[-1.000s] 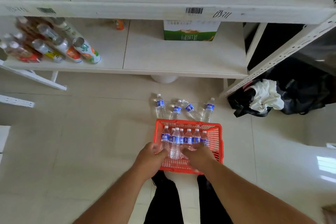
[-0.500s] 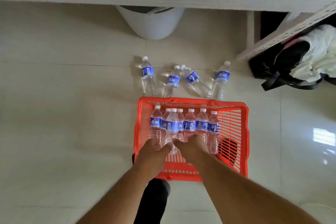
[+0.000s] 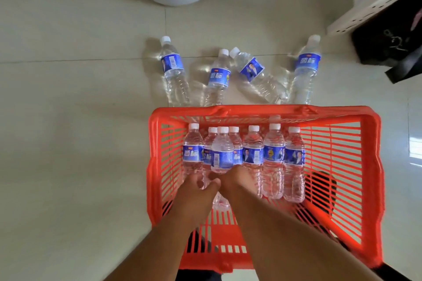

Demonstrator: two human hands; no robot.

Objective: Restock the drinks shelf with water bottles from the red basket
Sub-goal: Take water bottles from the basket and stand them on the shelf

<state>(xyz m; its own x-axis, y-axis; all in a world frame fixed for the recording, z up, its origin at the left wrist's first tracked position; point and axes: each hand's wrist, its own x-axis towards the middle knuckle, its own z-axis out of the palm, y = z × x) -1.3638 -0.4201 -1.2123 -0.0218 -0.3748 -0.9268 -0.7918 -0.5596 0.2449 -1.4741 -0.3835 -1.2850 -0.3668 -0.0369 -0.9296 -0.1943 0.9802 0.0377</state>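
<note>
I see a red basket (image 3: 370, 189) with slats; clear water bottles (image 3: 272, 157) with blue labels, white caps; pale floor (image 3: 68, 121).

The scene is viewed from a single head-worn wide-angle camera, aimed steeply down and slightly forward from above the person's forearms. The red basket (image 3: 265, 113) on the tiled floor (image 3: 75, 134) is framed close, filling the lower middle. Straight lines are bent by the lens toward the edges, and no second view is given.
</note>
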